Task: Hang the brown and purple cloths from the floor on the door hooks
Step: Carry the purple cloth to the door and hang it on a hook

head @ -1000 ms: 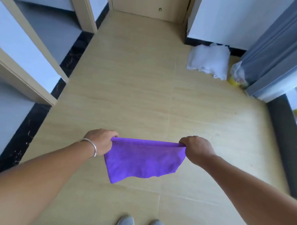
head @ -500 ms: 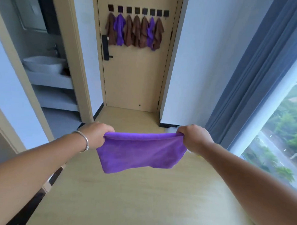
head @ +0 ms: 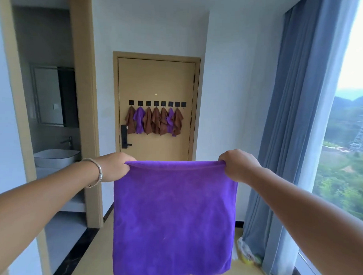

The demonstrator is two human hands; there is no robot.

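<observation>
Tan wooden floor (head: 94,264) stretching toward the door, crumpled plastic bag (head: 247,255) with something yellow lying on it beside the curtain (head: 283,141)

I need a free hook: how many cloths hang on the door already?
7, in one row under the hooks: brown, purple, brown, brown, brown, purple, brown. The rightmost hook is bare.

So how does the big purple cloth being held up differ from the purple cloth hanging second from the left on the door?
The held purple cloth is spread flat, gripped at its top corners by the left hand and right hand; the hanging purple cloth is bunched, dangling from one black square hook. The held one is away from the door; the hanging one rests against it. Both share the same purple colour.
</observation>
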